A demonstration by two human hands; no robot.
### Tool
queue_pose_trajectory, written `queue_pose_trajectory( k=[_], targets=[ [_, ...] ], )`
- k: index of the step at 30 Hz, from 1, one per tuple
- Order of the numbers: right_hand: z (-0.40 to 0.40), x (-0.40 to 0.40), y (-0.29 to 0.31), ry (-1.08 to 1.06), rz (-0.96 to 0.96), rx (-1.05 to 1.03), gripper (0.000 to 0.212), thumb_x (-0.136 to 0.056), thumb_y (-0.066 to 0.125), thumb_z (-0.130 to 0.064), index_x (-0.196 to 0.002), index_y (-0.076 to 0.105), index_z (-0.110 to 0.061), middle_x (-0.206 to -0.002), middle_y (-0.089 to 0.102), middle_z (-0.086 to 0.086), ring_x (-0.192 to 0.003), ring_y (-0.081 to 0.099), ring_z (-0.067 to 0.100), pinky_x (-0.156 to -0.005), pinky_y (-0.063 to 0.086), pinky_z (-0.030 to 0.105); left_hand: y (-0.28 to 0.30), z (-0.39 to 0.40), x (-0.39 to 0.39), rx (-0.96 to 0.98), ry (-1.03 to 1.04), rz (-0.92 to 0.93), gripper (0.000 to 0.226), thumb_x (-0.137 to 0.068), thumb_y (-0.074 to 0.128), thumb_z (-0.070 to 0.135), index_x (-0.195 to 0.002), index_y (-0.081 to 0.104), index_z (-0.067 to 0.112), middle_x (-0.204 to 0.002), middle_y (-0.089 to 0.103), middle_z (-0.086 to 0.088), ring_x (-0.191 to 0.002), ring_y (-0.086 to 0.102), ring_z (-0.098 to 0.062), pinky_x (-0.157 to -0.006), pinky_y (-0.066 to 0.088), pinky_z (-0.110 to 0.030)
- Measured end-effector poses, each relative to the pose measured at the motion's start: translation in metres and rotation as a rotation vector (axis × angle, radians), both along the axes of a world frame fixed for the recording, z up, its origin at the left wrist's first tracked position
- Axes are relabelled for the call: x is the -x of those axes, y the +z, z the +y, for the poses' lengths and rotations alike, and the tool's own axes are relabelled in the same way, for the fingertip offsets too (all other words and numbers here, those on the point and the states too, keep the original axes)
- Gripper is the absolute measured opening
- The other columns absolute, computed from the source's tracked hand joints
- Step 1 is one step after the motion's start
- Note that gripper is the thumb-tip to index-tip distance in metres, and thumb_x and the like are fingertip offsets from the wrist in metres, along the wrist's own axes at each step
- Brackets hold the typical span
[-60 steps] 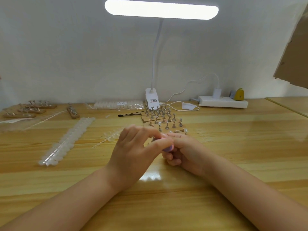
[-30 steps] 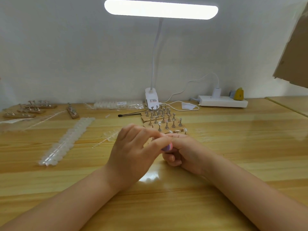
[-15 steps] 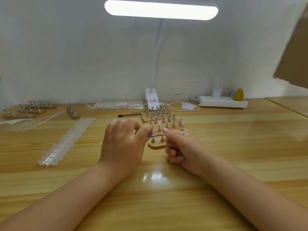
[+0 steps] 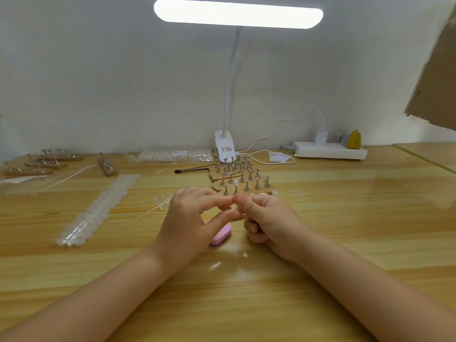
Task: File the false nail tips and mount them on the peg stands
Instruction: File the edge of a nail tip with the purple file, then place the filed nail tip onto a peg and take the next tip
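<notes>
My left hand (image 4: 195,218) and my right hand (image 4: 267,218) meet fingertip to fingertip at the middle of the wooden table. The right hand's thumb and forefinger pinch a small clear nail tip (image 4: 236,206), which is mostly hidden. My left forefinger touches that pinch; its thumb is held apart and holds nothing. A pink and purple nail file block (image 4: 222,236) lies on the table under my left palm. Just behind the hands stand wooden peg stands (image 4: 243,177) with several metal pegs; the nearest one is partly covered by my fingers.
A long strip of clear nail tips (image 4: 98,211) lies at the left, a shorter strip (image 4: 162,201) beside my left hand. More peg stands (image 4: 44,164) sit far left. A brush (image 4: 191,170), a lamp clamp (image 4: 224,144), a bag of tips (image 4: 172,155) and a power strip (image 4: 329,150) line the back.
My left hand has let go of the file block, which now lies on the table, and its forefinger has come up against my right fingertips. The right hand has stayed put.
</notes>
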State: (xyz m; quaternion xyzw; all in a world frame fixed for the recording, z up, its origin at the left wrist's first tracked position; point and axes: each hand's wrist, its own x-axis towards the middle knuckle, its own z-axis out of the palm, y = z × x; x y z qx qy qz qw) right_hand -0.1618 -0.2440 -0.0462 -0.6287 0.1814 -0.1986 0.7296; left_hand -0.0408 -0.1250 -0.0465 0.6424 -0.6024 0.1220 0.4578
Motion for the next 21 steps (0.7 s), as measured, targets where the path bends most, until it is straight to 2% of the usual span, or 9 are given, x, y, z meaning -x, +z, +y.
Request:
queue_pose_trajectory(
  k=[4, 6, 9, 11, 14, 17, 21],
  targets=[
    [0.002, -0.001, 0.000, -0.020, 0.007, 0.044, 0.063, -0.064, 0.072, -0.046, -0.097, 0.063, 0.006, -0.052, 0.049, -0.005, -0.043, 0.037, 0.007, -0.036, 0.027, 0.017, -0.002, 0.000, 0.000, -0.032, -0.004, -0.004, 0.025, -0.077, 0.067, 0.047, -0.088, 0.076, 0.026, -0.082, 0.064, 0.023, -0.085, 0.055, 0.000, -0.085, 0.036, -0.032],
    [0.003, -0.001, 0.001, -0.066, 0.021, 0.058, 0.062, -0.065, 0.070, -0.053, -0.089, 0.065, 0.004, -0.052, 0.049, -0.005, -0.044, 0.038, 0.008, -0.037, 0.028, 0.018, -0.003, -0.001, 0.000, -0.034, 0.009, -0.030, 0.026, -0.081, 0.064, 0.046, -0.091, 0.075, 0.026, -0.085, 0.065, 0.022, -0.086, 0.057, -0.003, -0.084, 0.037, -0.032],
    [0.001, 0.000, 0.003, -0.212, 0.063, 0.116, 0.048, -0.082, 0.058, -0.058, -0.073, 0.064, -0.011, -0.042, 0.040, -0.009, -0.044, 0.039, 0.010, -0.040, 0.030, 0.020, -0.005, -0.002, -0.005, -0.044, 0.133, -0.052, 0.018, -0.085, 0.064, 0.039, -0.095, 0.070, 0.025, -0.085, 0.064, 0.020, -0.085, 0.058, -0.008, -0.083, 0.036, -0.033],
    [-0.005, 0.004, 0.003, -0.338, 0.116, 0.327, 0.041, -0.092, 0.055, -0.046, -0.072, 0.064, -0.012, -0.041, 0.039, -0.010, -0.044, 0.039, 0.008, -0.047, 0.033, 0.023, -0.007, -0.004, -0.011, -0.099, 0.240, -0.048, 0.012, -0.090, 0.063, 0.037, -0.096, 0.062, 0.027, -0.087, 0.058, 0.022, -0.087, 0.055, -0.007, -0.083, 0.030, -0.029],
    [-0.013, 0.011, -0.002, -0.458, 0.232, 0.791, 0.022, -0.089, 0.060, -0.027, -0.073, 0.068, -0.014, -0.048, 0.048, -0.011, -0.046, 0.040, 0.004, -0.054, 0.039, 0.027, -0.011, -0.007, -0.018, -0.217, 0.266, 0.024, 0.008, -0.093, 0.056, 0.036, -0.098, 0.051, 0.031, -0.094, 0.056, 0.021, -0.093, 0.052, -0.003, -0.084, 0.025, -0.024],
    [-0.012, 0.012, -0.005, -0.435, 0.365, 1.071, 0.016, -0.088, 0.060, -0.030, -0.085, 0.072, -0.020, -0.062, 0.059, -0.009, -0.057, 0.055, 0.012, -0.058, 0.047, 0.030, -0.013, -0.011, -0.018, -0.331, 0.223, 0.004, 0.010, -0.094, 0.051, 0.039, -0.100, 0.051, 0.031, -0.097, 0.059, 0.019, -0.099, 0.052, -0.004, -0.092, 0.025, -0.024],
    [-0.010, 0.007, -0.005, -0.400, 0.503, 1.206, 0.025, -0.093, 0.054, -0.041, -0.099, 0.073, -0.026, -0.077, 0.065, -0.009, -0.073, 0.060, 0.013, -0.062, 0.048, 0.027, -0.014, -0.012, -0.017, -0.328, 0.181, -0.025, 0.008, -0.095, 0.050, 0.040, -0.098, 0.048, 0.033, -0.098, 0.064, 0.017, -0.100, 0.053, -0.003, -0.095, 0.022, -0.022]
  ],
)
